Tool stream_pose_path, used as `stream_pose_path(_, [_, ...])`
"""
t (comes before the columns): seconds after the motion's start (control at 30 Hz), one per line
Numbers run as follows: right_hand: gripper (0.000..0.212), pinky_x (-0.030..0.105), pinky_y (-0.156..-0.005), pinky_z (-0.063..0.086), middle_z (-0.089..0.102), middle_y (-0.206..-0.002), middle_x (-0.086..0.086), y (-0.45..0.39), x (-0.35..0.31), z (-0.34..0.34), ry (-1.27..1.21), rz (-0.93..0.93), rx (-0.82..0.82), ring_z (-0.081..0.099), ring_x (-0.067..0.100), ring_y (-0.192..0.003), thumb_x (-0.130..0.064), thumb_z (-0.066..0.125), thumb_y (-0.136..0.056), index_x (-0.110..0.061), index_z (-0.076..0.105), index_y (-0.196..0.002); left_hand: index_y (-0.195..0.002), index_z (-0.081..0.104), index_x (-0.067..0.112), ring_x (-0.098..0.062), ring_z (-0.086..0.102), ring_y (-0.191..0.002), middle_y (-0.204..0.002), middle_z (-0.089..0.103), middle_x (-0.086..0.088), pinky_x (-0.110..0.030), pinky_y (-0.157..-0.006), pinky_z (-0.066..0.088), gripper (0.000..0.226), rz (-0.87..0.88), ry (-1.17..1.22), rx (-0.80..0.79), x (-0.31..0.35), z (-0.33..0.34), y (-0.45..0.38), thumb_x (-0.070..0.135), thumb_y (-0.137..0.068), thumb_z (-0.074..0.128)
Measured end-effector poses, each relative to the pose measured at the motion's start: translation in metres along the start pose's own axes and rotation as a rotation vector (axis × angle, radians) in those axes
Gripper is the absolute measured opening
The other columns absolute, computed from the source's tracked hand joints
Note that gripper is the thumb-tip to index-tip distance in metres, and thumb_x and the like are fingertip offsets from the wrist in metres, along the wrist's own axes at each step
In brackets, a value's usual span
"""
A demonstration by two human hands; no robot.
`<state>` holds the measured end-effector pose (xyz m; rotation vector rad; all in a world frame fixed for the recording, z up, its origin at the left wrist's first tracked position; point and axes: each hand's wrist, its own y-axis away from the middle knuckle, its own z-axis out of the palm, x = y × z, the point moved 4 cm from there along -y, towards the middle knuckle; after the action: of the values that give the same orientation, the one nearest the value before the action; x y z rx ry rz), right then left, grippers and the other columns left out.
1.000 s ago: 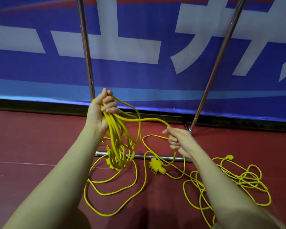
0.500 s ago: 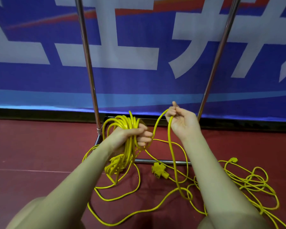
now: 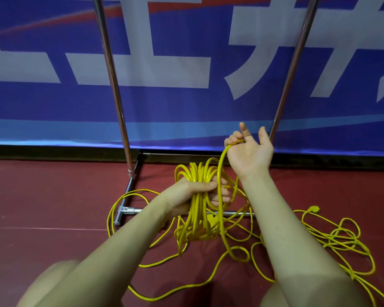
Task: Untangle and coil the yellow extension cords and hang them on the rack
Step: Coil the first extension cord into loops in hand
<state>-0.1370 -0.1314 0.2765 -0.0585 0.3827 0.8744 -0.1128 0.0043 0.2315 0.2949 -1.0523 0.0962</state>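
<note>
**Next loop going onto the coil**

L hand [image 3: 195,191] grips the coiled bundle [image 3: 198,196] of yellow cord, fingers wrapped round its middle, loops arching above the fist and hanging below it toward the red floor [image 3: 42,196]. R hand [image 3: 248,154] sits up and to the right of the bundle, close by; its curled fingers [image 3: 232,139] hook the free strand [image 3: 220,185], thumb and one finger sticking up loose. That strand runs steeply down from the R hand, crosses in front of the L fist, then trails to the floor.

Key relation: bundle lies down-left of the R hand, long axis near vertical, so the strand prob needs to swing left & down into the L grip to add a loop. L hand is already on it; R only feeds.

Rest of cord: loose tangle [image 3: 333,238] on the floor to the right, w/ a plug end [image 3: 314,209]. Rack [image 3: 111,74] uprights stand just behind, base bar under the bundle. Nothing hung yet, lots left to coil
</note>
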Motion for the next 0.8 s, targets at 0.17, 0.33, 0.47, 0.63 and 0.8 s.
stream_pose_path(0.17, [0.030,0.035,-0.082,0.055,0.060,-0.093,0.017,0.001,-0.007,-0.004,0.197,0.096,-0.112,0.063,0.025,-0.086,-0.035,0.039,-0.100,-0.013,0.057,-0.110,-0.096,0.059,0.005,-0.015,0.067,-0.065,-0.069,0.065,-0.002,-0.031,-0.063,0.059,0.017,0.103,0.064,0.055,0.017,-0.002,-0.006,0.004,-0.081,0.052])
stream_pose_path(0.33, [0.020,0.033,-0.083,0.052,0.063,-0.102,0.016,0.007,0.000,-0.018,0.729,0.112,-0.099,0.064,0.025,-0.091,-0.026,0.038,-0.101,-0.015,0.053,-0.107,-0.092,0.058,0.010,-0.014,0.070,-0.066,-0.068,0.068,-0.001,-0.033,-0.062,0.060,0.020,0.322,0.297,0.220,0.047,-0.022,-0.012,0.002,-0.095,0.040])
stream_pose_path(0.47, [0.025,0.028,-0.074,0.048,0.064,-0.086,0.008,0.023,0.017,-0.024,1.101,0.309,-0.277,0.061,0.020,-0.076,-0.027,0.041,-0.098,-0.010,0.058,-0.091,-0.094,0.057,0.010,-0.015,0.072,-0.070,-0.072,0.072,-0.001,-0.034,-0.061,0.059,0.017,0.454,0.427,0.351,0.067,-0.037,-0.010,0.004,-0.097,0.041])
stream_pose_path(0.63, [0.009,0.019,-0.059,0.046,0.062,-0.067,-0.005,0.038,0.037,-0.021,1.354,0.322,-0.543,0.057,0.009,-0.057,-0.004,0.053,-0.092,-0.010,0.059,-0.094,-0.102,0.057,0.009,-0.015,0.072,-0.077,-0.081,0.074,-0.001,-0.032,-0.065,0.059,0.016,0.526,0.504,0.410,0.073,-0.052,-0.004,0.007,-0.098,0.042])
stream_pose_path(0.8, [0.022,0.012,-0.038,0.021,0.040,-0.050,-0.003,0.024,0.011,-0.013,1.077,0.119,-0.270,0.028,0.005,-0.032,-0.016,0.038,-0.101,-0.011,0.059,-0.094,-0.096,0.060,0.011,-0.019,0.070,-0.088,-0.088,0.074,-0.004,-0.039,-0.076,0.056,0.022,0.440,0.430,0.376,0.071,-0.056,0.002,0.015,-0.100,0.039])
